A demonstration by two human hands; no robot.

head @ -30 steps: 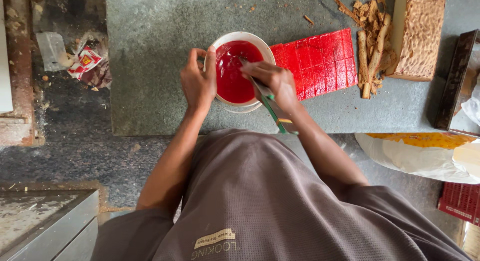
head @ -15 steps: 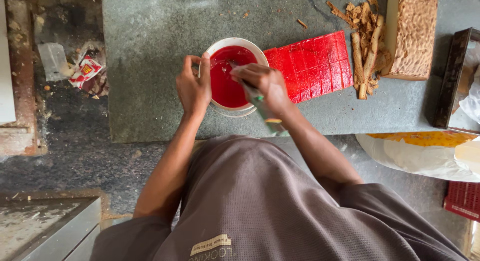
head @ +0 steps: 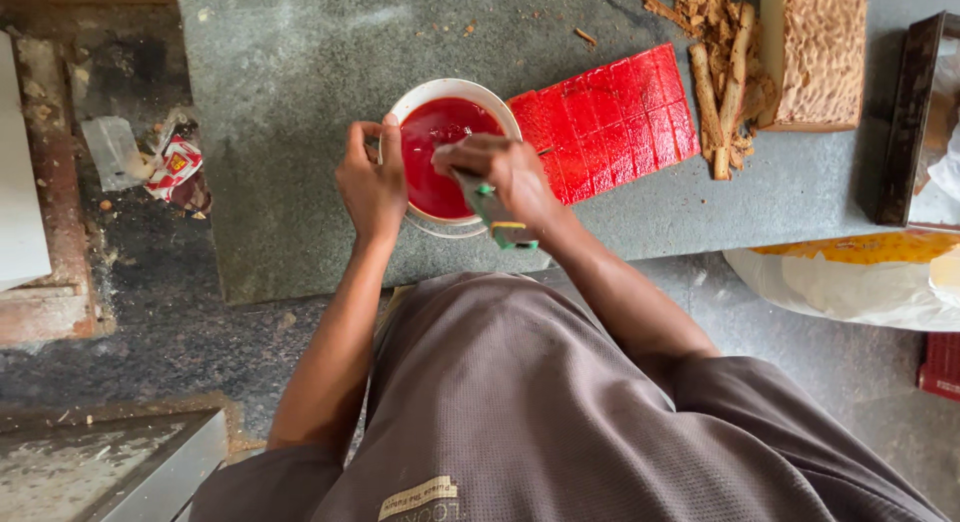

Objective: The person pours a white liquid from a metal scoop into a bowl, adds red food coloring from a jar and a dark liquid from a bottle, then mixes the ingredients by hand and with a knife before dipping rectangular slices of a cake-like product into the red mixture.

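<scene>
A white bowl (head: 452,88) of red liquid (head: 432,157) stands on a grey stone slab (head: 290,132). My left hand (head: 372,182) grips the bowl's left rim. My right hand (head: 505,172) is over the bowl, closed around a green-handled brush (head: 497,212) whose handle end points back toward me; its tip is hidden under my fingers. A red, grid-scored slab (head: 605,120) lies just right of the bowl, touching it.
Wood strips and shavings (head: 722,77) and a carved wooden block (head: 815,52) lie at the slab's far right, beside a dark tray (head: 905,122). A crumpled wrapper (head: 165,167) lies on the floor at left. A white sack (head: 850,277) sits below right.
My right hand has shifted slightly over the bowl and the brush handle has swung, pointing more toward me. My left hand stays on the rim.
</scene>
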